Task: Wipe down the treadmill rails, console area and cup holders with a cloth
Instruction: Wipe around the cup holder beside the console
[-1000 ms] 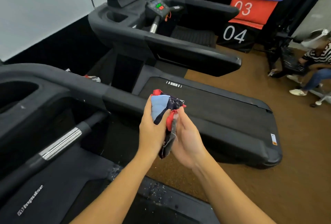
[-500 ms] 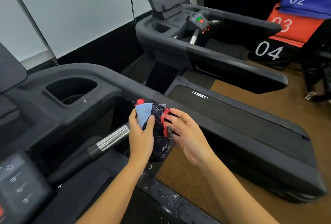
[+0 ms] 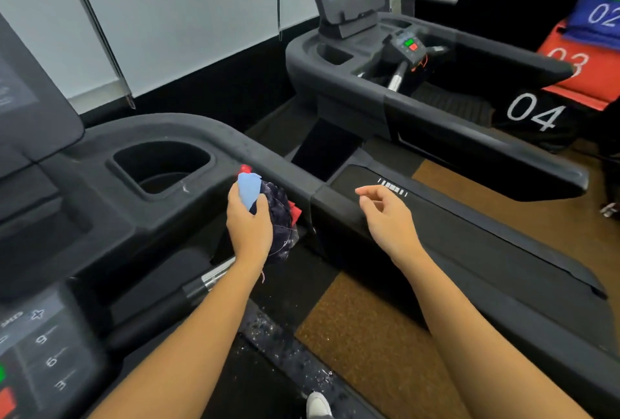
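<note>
Your left hand (image 3: 250, 220) grasps bunched cloth (image 3: 275, 214) at frame centre, against rail (image 3: 278, 163) right of cup holder (image 3: 161, 167). Your right hand (image 3: 385, 214) free, fingers loosely curled, right of centre.

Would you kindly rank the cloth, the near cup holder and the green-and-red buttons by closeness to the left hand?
1. Bunched blue-and-dark cloth: in the left hand.
2. Black cup holder recess: just to its left.
3. Green-and-red buttons: far treadmill, upper right.
</note>
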Action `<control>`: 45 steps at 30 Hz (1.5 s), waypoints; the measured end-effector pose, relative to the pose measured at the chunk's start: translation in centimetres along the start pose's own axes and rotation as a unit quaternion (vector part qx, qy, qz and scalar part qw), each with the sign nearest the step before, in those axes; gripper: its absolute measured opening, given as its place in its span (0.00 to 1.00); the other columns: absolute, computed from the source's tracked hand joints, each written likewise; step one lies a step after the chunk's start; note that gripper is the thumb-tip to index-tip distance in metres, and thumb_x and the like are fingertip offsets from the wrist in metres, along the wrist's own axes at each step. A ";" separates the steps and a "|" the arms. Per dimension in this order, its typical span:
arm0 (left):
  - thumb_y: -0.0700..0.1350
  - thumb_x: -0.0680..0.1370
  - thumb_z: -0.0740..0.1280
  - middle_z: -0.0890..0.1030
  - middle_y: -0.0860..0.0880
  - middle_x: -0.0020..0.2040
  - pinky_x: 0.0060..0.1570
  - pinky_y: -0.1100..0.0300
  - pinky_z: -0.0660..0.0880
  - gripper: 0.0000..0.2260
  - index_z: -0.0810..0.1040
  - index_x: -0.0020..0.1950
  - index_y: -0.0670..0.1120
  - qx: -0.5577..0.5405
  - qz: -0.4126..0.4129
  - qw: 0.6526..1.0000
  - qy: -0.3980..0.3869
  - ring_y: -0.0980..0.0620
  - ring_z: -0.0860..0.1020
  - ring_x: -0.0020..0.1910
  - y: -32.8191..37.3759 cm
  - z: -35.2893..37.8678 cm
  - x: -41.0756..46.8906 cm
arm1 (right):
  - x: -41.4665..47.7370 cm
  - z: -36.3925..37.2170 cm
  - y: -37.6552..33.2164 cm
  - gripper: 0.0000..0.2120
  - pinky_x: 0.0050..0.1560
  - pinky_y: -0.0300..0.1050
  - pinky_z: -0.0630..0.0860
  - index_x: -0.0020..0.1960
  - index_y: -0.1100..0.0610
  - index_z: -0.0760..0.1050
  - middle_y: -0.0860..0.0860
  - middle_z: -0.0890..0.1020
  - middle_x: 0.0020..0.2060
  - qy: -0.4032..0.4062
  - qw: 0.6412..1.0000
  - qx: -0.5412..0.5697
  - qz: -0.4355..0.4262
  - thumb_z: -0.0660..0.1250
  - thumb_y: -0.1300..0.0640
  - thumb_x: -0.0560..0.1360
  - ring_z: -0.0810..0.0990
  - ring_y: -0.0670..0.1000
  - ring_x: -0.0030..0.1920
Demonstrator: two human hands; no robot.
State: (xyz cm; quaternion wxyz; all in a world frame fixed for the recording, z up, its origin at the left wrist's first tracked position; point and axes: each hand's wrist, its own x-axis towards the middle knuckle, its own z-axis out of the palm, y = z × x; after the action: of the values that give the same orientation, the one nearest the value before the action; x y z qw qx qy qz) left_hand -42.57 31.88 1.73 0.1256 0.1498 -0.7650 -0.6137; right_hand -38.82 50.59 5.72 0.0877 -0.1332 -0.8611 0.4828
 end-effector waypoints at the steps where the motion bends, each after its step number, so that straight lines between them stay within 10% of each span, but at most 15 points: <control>1: 0.43 0.79 0.61 0.68 0.48 0.70 0.64 0.58 0.66 0.23 0.60 0.73 0.47 0.014 0.013 1.000 -0.015 0.49 0.67 0.68 -0.1 0.6 0.4 | 0.5 0.1 0.1 0.10 0.48 0.38 0.67 0.57 0.51 0.76 0.45 0.78 0.52 -0.010 1.000 -0.021 -0.006 0.58 0.55 0.79 0.75 0.44 0.52; 16: 0.46 0.82 0.54 0.40 0.53 0.76 0.66 0.67 0.49 0.27 0.39 0.73 0.54 0.040 0.069 0.983 -0.162 0.60 0.40 0.71 -1.5 7.7 -5.7 | 4.6 1.9 1.8 0.16 0.43 0.31 0.65 0.53 0.54 0.77 0.49 0.80 0.49 -0.071 0.995 -0.070 0.005 0.53 0.48 0.81 0.73 0.44 0.46; 31: 0.52 0.82 0.51 0.64 0.43 0.73 0.65 0.57 0.62 0.26 0.46 0.77 0.46 -0.014 -0.111 0.994 0.000 0.46 0.65 0.69 -0.6 7.6 0.1 | 4.8 1.5 2.1 0.15 0.43 0.32 0.65 0.56 0.52 0.76 0.44 0.77 0.49 -0.097 0.994 -0.055 -0.003 0.52 0.49 0.81 0.72 0.41 0.48; 36: 0.51 0.81 0.52 0.48 0.49 0.77 0.66 0.67 0.53 0.28 0.40 0.75 0.50 0.006 -0.035 0.996 -0.078 0.52 0.51 0.75 0.1 8.5 -4.4 | 6.1 1.3 1.9 0.17 0.49 0.37 0.68 0.54 0.51 0.76 0.44 0.79 0.49 -0.113 0.992 0.013 0.055 0.51 0.45 0.81 0.75 0.43 0.51; 39: 0.51 0.81 0.52 0.39 0.57 0.74 0.71 0.63 0.41 0.26 0.39 0.72 0.54 0.113 0.149 0.972 -0.141 0.60 0.37 0.73 0.3 9.1 -5.5 | 7.2 0.8 2.2 0.17 0.58 0.46 0.72 0.54 0.51 0.75 0.47 0.80 0.48 -0.115 0.987 0.063 0.088 0.51 0.44 0.81 0.78 0.47 0.52; 45: 0.55 0.79 0.51 0.74 0.47 0.66 0.72 0.54 0.44 0.23 0.71 0.67 0.43 0.296 0.281 0.887 -0.217 0.48 0.62 0.72 1.3 9.7 -0.8 | 8.1 0.8 3.2 0.23 0.58 0.49 0.73 0.52 0.51 0.75 0.50 0.82 0.48 -0.134 0.980 0.075 0.127 0.47 0.39 0.79 0.79 0.48 0.51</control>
State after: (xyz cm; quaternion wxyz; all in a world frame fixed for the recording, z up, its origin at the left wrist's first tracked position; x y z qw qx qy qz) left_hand -45.53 41.17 0.92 0.0730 -0.1783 -0.9294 -0.3147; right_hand -46.31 54.03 2.76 -0.0806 -0.1682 -0.8023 0.5670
